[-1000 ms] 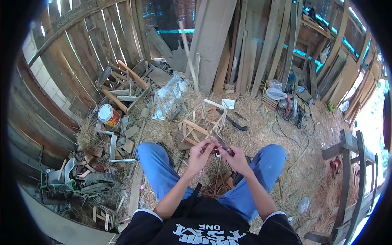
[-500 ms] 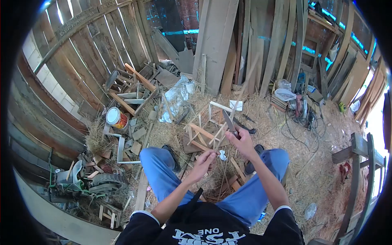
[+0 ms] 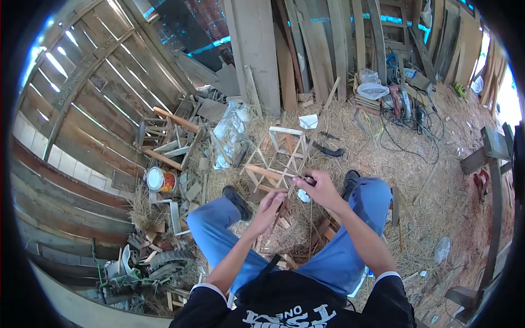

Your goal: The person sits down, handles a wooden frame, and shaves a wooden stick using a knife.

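My left hand (image 3: pixel 268 212) is closed on a thin wooden strip (image 3: pixel 280 214), held low between my knees. My right hand (image 3: pixel 321 192) grips a knife by its dark handle (image 3: pixel 310 181), close to the strip and to my left fingertips. The blade is hard to make out against the wood behind it. Just past my hands, a small frame of light wooden sticks (image 3: pixel 288 130) stands on the straw-strewn ground. Beyond my right hand lies a dark curved handle (image 3: pixel 330 151), perhaps of another blade.
A paint can (image 3: pixel 156 179) and wood scraps sit at the left, near a wheel (image 3: pixel 170 263). Power tools (image 3: pixel 395 101) with cables lie at the far right. Boards (image 3: pixel 254 54) lean on the back wall; a wooden stand (image 3: pixel 495 191) rises at the right.
My right hand has moved down and left, bringing the knife from pointing upward to beside my left hand. The view has shifted, and the strip's lower part now shows below my left hand.
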The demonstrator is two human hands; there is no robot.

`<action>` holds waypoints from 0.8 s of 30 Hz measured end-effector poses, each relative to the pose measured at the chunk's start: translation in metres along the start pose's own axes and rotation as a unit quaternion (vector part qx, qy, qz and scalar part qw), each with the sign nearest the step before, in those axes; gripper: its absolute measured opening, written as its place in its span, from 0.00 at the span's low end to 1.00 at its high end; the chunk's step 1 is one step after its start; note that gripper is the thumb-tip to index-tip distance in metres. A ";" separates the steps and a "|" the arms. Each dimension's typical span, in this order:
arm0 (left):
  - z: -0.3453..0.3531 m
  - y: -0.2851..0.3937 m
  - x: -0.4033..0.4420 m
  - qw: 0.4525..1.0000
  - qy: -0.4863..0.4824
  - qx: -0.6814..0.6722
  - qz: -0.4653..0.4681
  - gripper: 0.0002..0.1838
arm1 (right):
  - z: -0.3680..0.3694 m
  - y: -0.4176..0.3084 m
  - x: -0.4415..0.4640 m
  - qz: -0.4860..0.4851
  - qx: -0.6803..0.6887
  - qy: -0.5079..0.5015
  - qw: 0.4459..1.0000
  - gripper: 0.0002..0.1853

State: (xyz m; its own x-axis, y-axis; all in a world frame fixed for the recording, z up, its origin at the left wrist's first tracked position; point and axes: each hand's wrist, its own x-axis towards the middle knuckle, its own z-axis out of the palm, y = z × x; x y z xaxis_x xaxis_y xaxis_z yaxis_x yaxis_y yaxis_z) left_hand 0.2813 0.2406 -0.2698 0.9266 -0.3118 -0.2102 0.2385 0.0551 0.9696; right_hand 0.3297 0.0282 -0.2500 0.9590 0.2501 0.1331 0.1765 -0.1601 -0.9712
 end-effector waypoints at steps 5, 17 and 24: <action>-0.014 0.006 0.026 0.997 -0.077 -0.029 0.001 0.18 | 0.011 0.011 0.002 0.015 0.003 0.013 1.000 0.14; -0.027 0.001 0.124 0.956 -0.216 -0.188 -0.061 0.11 | -0.015 0.009 0.051 0.036 -0.209 0.011 0.977 0.12; -0.023 -0.024 0.141 0.970 -0.188 -0.151 -0.018 0.13 | -0.022 0.021 0.064 0.026 -0.293 0.010 0.956 0.16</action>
State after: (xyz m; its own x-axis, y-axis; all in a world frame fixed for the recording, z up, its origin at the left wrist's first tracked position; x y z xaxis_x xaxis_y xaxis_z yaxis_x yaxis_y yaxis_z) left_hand 0.4130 0.2170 -0.3256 0.7579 -0.6396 -0.1285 0.3961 0.2947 0.8696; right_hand 0.3999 0.0199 -0.2579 0.9728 0.2103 0.0975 0.2173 -0.6805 -0.6998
